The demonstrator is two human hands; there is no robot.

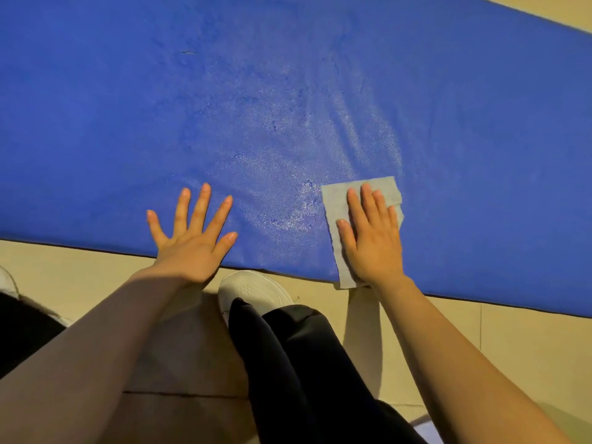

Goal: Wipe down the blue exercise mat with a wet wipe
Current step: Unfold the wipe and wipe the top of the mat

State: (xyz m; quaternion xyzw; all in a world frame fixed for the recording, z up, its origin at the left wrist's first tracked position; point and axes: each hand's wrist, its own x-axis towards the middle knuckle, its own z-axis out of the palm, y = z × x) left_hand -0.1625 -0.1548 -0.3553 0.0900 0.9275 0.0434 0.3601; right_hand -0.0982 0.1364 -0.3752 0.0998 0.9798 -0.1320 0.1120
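Note:
The blue exercise mat (224, 91) stretches across the whole upper part of the view on a beige floor. A grey wet wipe (333, 200) lies flat on the mat near its front edge, its lower end hanging just over that edge. My right hand (371, 238) presses on the wipe with straight fingers. My left hand (192, 238) rests on the mat's front edge further left, fingers spread wide, holding nothing. A damp, shiny patch (288, 174) spreads on the mat between and beyond the two hands.
The beige tiled floor (512, 347) runs along the mat's front edge. My white shoe (253, 290) and black trouser leg (304, 363) sit right at that edge, between my arms. Another white shoe (6, 283) shows at the far left.

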